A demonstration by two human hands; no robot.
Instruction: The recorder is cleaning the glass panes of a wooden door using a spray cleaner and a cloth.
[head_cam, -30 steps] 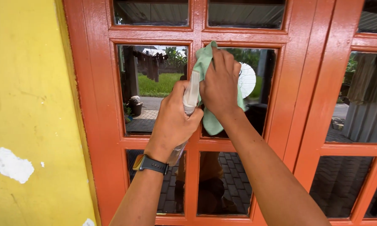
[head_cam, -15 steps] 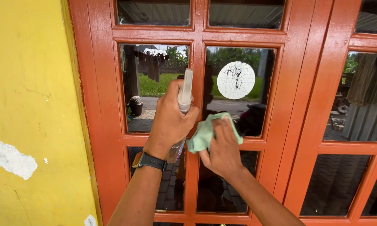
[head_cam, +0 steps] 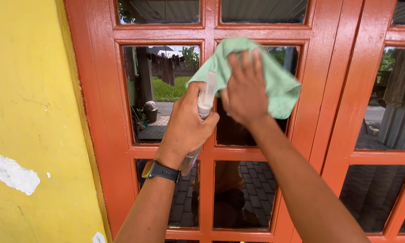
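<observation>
My right hand (head_cam: 245, 92) presses a pale green cloth (head_cam: 279, 85) flat against the upper glass pane (head_cam: 231, 132) of an orange-red wooden door (head_cam: 330, 90). The cloth spreads over the top of that pane and hides the round white sticker on the glass. My left hand (head_cam: 184, 128) grips a clear spray bottle (head_cam: 205, 96) upright in front of the door's middle bar, nozzle up, just left of the cloth. A dark watch (head_cam: 162, 171) sits on my left wrist.
A yellow wall (head_cam: 31, 126) with chipped white patches stands to the left of the door. A second orange-red door leaf with glass panes (head_cam: 391, 108) is at the right. The panes reflect a yard, grass and paving.
My right hand swept the cloth down to the pane's bottom, then back up to its top, now covering the white sticker. My left hand and the bottle stayed nearly still.
</observation>
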